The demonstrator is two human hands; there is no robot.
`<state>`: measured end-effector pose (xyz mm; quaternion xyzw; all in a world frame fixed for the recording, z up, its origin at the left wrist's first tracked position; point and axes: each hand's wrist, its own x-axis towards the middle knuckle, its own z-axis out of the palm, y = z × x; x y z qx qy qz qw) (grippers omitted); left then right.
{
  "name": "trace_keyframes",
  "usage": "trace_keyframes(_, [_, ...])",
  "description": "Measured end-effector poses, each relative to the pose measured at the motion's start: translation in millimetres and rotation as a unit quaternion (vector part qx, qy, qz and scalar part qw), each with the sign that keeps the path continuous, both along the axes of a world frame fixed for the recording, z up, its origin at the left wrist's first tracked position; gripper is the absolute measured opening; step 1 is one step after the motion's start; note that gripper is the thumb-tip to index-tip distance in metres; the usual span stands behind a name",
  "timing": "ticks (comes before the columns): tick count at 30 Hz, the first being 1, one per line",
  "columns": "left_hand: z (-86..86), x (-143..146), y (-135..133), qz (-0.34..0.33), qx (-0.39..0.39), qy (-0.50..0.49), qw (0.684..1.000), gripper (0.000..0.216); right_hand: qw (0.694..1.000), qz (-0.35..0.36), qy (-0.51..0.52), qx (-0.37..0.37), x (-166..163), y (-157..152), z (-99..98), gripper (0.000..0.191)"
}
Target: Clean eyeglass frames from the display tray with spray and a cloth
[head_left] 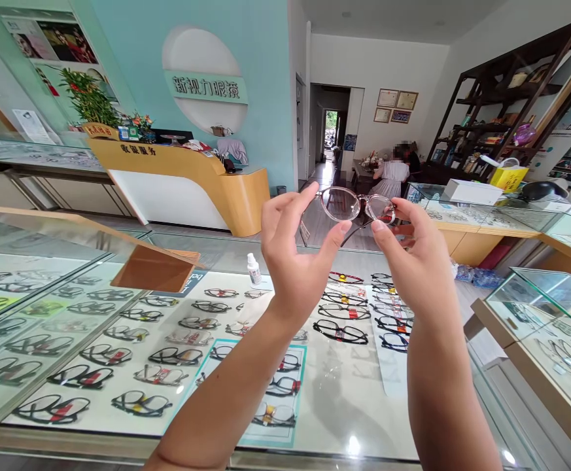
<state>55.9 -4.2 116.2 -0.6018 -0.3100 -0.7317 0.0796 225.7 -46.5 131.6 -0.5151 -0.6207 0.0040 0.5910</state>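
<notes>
A pair of eyeglasses [340, 204] with round lenses and a thin, clear-looking frame is held up above the glass display case [329, 399]. My left hand [295, 242] grips its left side, with the fingers at the outer rim and the thumb below the lens. On the other side, my right hand [410, 239] pinches the right lens edge between thumb and fingers. One dark temple arm hangs below the lenses, between my hands. Beneath my arms, several rows of spectacle frames [341, 330] lie inside the case, many with red or yellow tags.
A small white bottle [254, 269] and a brown wooden box [155, 267] stand on the glass. Beyond is a wooden reception counter [246, 196]. More display cases stand at the right, one bearing a white box [474, 191]. A person [392, 173] sits at a table farther back.
</notes>
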Motion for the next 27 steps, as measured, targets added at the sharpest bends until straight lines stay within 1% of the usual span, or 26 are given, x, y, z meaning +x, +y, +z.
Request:
trace_keyframes(6, [0.5, 0.5, -0.8, 0.001, 0.002, -0.003, 1.000, 0.052, 1.000, 0.010, 0.003, 0.010, 1.3, 2.7, -1.6, 0.047])
trace_keyframes(11, [1.6, -0.7, -0.8, -0.027, -0.034, -0.009, 0.999, 0.049, 0.999, 0.010, 0.027, 0.030, 3.1, 6.2, -1.8, 0.046])
trace_keyframes(15, [0.7, -2.4, 3.0, -0.079, -0.089, -0.016, 0.993, 0.043, 0.997, -0.009, 0.023, 0.069, 0.7, 5.6, -0.8, 0.046])
trace_keyframes(18, [-0.6, -3.0, 8.7, -0.109, -0.121, -0.030, 0.986, 0.051, 0.995, -0.031, -0.001, 0.094, -5.2, 4.0, -0.3, 0.048])
trace_keyframes(20, [-1.1, -3.1, 12.4, -0.114, -0.131, -0.047, 0.984, 0.055, 0.993, -0.046, -0.020, 0.109, -10.2, 2.8, 0.1, 0.048])
trace_keyframes(23, [-1.0, -3.1, 15.5, -0.122, -0.140, -0.063, 0.981, 0.054, 0.989, -0.060, -0.034, 0.131, -16.2, 1.3, 0.9, 0.047])
trace_keyframes(27, [-0.4, -3.1, 15.0, -0.123, -0.139, -0.065, 0.980, 0.054, 0.988, -0.066, -0.034, 0.137, -18.2, 0.3, 1.9, 0.047])
